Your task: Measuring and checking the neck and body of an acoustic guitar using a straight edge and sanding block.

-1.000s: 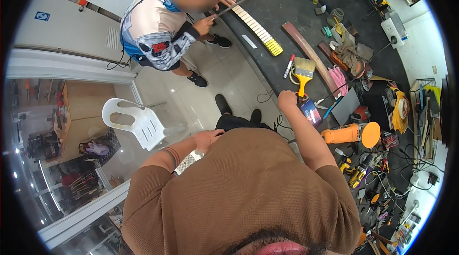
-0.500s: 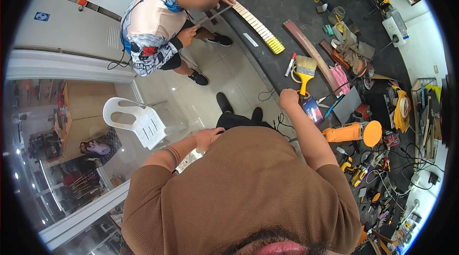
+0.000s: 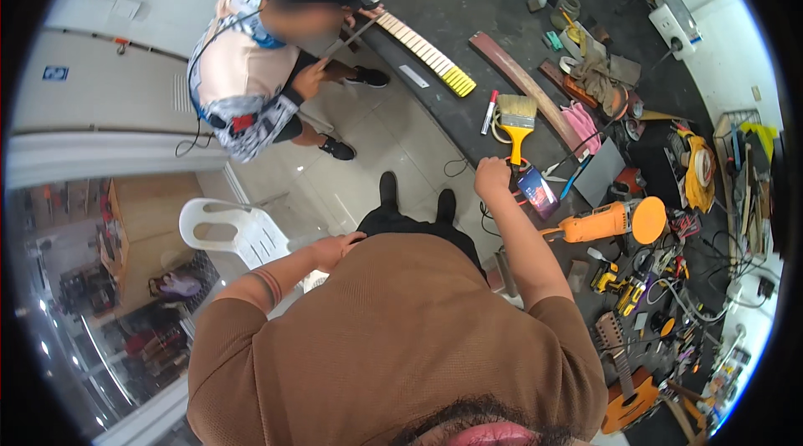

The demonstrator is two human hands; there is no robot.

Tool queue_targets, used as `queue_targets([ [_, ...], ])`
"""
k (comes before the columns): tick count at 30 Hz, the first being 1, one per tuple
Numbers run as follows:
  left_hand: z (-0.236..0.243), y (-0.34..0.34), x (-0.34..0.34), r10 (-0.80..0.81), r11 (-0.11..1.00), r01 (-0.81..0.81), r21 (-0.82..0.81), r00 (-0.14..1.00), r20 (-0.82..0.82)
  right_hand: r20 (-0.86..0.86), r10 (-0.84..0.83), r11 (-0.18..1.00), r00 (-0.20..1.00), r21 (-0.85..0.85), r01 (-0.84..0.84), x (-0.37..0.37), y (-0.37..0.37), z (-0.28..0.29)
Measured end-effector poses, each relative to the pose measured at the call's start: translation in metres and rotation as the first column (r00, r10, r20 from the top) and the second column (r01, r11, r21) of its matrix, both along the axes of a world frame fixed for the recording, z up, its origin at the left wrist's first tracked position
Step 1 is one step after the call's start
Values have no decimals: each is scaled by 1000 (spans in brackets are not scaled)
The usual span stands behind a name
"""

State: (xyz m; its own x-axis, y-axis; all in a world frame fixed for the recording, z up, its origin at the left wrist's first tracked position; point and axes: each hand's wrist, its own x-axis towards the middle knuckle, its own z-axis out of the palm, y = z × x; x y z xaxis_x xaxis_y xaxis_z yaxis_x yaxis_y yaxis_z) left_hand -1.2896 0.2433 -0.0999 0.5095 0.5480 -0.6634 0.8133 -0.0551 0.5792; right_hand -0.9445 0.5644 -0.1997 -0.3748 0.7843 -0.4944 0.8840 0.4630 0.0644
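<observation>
My left hand (image 3: 335,252) rests against my waist, fingers stretched out along the edge of my brown shirt and dark trousers; it holds nothing visible. My right hand (image 3: 493,177) leans on the edge of the dark workbench (image 3: 527,36), its fingers curled in like a fist. Right beside it lies a wide paintbrush (image 3: 517,126) with a yellow handle and pale bristles. A phone (image 3: 537,193) with a lit screen lies close to that wrist. A red-and-white marker (image 3: 489,113) is just beyond the brush.
Across the bench corner, another person (image 3: 276,53) works a long tool over a guitar neck (image 3: 424,51). An orange power tool (image 3: 615,223) with a round pad lies to my right, near drills and tangled cords. A white chair (image 3: 230,228) stands at my left, a guitar (image 3: 629,400) behind right.
The whole view has shifted, so the bench and the other person appear farther left and a guitar shows at lower right. Both my hands keep their places at waist and bench edge.
</observation>
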Motion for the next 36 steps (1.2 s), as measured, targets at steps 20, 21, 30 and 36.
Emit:
queue_targets([
  [20, -352, 305, 19, 143, 987, -137, -83, 987, 73, -585, -313, 669, 748, 423, 611, -22, -74, -44],
  [21, -377, 312, 20, 95, 987, -82, -137, 991, 93, -623, -258, 594, 739, 501, 630, -23, -80, -61],
  [30, -667, 362, -35, -373, 926, 377, -3, 916, -148, -449, 131, 219, 884, 882, 416, -19, -66, -147],
  [36, -673, 470, -7, -128, 939, 120, 323, 992, 5, -172, 308, -113, 936, 970, 216, 2, -41, -183],
])
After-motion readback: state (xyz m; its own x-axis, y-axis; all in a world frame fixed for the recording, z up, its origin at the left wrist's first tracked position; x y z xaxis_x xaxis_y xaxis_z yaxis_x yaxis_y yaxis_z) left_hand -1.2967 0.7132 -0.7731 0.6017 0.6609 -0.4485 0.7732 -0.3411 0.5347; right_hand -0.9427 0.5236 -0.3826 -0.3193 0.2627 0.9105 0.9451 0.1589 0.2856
